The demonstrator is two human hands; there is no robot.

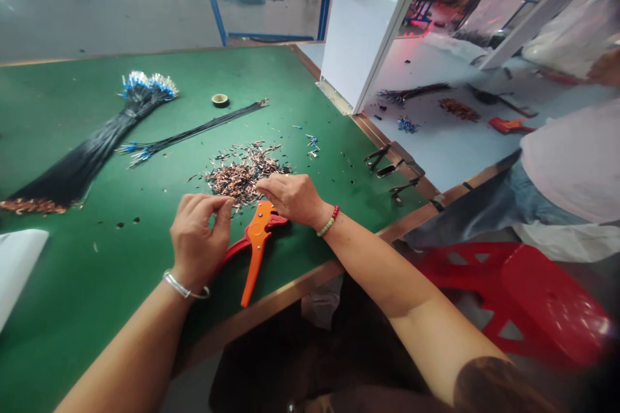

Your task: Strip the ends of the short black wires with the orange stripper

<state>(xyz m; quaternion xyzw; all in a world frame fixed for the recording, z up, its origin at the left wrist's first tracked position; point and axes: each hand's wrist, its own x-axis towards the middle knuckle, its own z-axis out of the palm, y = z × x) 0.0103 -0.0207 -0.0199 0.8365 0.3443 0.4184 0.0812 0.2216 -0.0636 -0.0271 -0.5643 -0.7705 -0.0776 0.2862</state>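
Observation:
My left hand (199, 235) hovers above the green mat (92, 284), its thumb and forefinger pinched together; anything between them is too small to tell. My right hand (288, 198) sits at the edge of a heap of copper-coloured crimp terminals and wire scraps (241, 174), fingertips reaching into it. Under that palm lies an orange wire stripper (255, 248), its jaws partly hidden. Farther off are a thick bundle of black wires (80, 158) with blue terminals and a thinner black bundle (194, 132).
A small roll of tape (220, 100) stands behind the heap. Metal clamps (382, 159) sit along the mat's right edge. A seated co-worker's torso (566, 164) and a red stool (527, 296) are on the right. Wire scraps lie on the floor (426, 70).

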